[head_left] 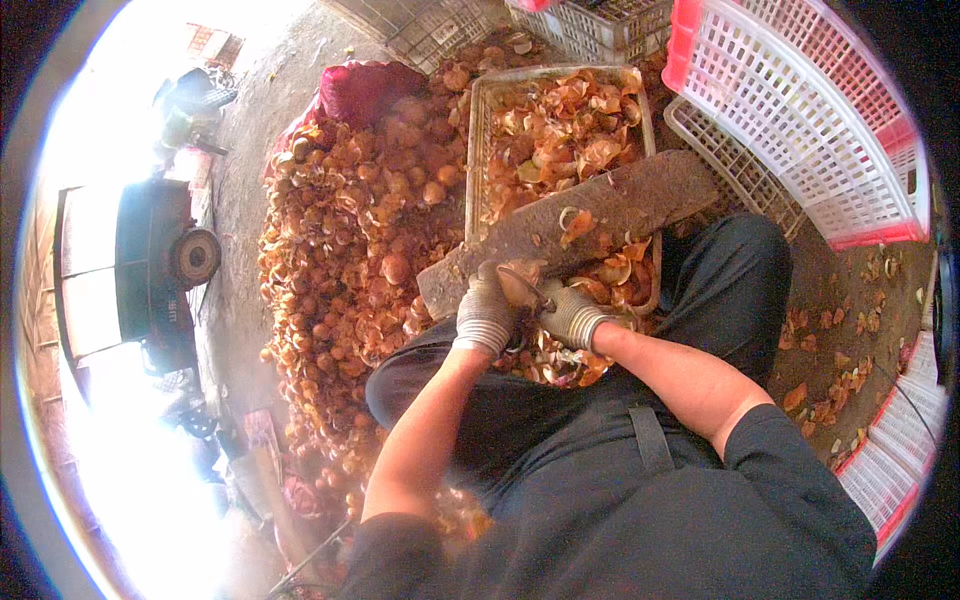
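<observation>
"Where are the hands?"

"Close together, over the seated person's lap. Both wear grey knitted gloves. The left hand [486, 308] curls around a brownish onion [518, 284], pinching it at the near edge of a wooden plank [645, 197]. The right hand [571, 313] is closed around a small dark tool [543, 304], right beside the onion; its exact kind is too small to tell."

"And around them?"

"The plank slants across a shallow crate [476, 150] full of papery skins [575, 130]. Left of it spreads a large heap of onions [350, 225], with a red sack [365, 92] at its far end."

"Any writing?"

"On the far left, a dark green vehicle [150, 250] carries a few pale characters on its side, small and blurred. Upper right, white-and-red plastic baskets [770, 115] stand tilted, their walls pierced with slots."
</observation>
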Available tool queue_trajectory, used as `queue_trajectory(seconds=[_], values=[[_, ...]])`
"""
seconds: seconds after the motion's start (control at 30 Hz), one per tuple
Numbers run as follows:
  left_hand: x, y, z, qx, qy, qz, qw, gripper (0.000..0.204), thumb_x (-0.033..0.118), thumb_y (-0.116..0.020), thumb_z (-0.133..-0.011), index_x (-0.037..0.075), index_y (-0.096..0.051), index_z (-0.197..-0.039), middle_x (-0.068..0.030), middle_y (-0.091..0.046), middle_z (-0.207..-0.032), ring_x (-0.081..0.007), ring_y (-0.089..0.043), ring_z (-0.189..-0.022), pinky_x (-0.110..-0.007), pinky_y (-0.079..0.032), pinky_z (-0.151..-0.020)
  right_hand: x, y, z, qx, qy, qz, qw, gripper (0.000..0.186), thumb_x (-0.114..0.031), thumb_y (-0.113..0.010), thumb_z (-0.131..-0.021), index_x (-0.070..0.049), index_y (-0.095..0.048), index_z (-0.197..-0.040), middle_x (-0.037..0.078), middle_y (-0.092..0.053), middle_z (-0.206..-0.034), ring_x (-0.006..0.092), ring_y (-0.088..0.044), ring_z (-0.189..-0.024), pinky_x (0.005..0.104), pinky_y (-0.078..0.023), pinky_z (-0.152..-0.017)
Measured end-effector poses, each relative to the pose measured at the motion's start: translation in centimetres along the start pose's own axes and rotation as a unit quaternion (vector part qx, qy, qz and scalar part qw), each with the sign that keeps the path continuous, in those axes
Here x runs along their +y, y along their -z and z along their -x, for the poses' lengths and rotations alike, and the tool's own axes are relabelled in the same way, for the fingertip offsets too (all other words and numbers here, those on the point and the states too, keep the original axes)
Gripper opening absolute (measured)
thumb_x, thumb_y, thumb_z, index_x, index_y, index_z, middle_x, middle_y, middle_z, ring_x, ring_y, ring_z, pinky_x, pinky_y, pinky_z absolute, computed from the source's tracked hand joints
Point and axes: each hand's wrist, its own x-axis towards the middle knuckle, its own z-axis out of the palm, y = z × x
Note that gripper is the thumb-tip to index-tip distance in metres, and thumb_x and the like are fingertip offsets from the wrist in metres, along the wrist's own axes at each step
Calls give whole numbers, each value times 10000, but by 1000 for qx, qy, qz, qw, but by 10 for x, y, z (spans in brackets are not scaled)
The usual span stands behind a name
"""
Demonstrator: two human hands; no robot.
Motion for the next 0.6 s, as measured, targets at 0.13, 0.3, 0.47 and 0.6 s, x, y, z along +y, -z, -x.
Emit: queue_trajectory(seconds=[0.13, 0.3, 0.47, 0.6], values=[[-10, -18, -8, -8, -44, -48, 998, 491, 311, -679, -837, 93, -458, -1218, -118, -641, -1039, -288, -644, -988, -384, -483, -869, 7, -2, 2, 34, 5, -31, 999, 366, -193, -593, -779, -35, -610, -1109, 246, -662, -935, 405, -641, -881, 445, -507, -792], [-48, -55, -26, 62, -119, -40, 990, 549, 238, -714, -807, 36, -372, -1187, -261, -618, -984, -432, -651, -873, -477, -544, -717, 14, -7, -3, 9, -15, -56, 998, 361, -217, -612, -771, -9, -602, -1066, 260, -659, -929, 409, -641, -886, 448, -500, -788], [-18, -30, -11, 59, -84, -2, 995, 525, 230, -691, -829, 34, -355, -1182, -256, -614, -941, -405, -670, -806, -451, -562, -655, 3, -2, 1, 32, -42, -23, 998, 352, -224, -631, -767, 25, -610, -1016, 275, -655, -935, 425, -636, -911, 455, -502, -793], [-25, -49, -19, 100, -157, -117, 975, 505, 228, -682, -834, 33, -359, -1169, -240, -613, -912, -407, -672, -781, -464, -563, -647, 23, -21, -18, 34, -32, -43, 998, 316, -212, -639, -764, 49, -656, -942, 302, -650, -901, 435, -643, -896, 453, -517, -781]])
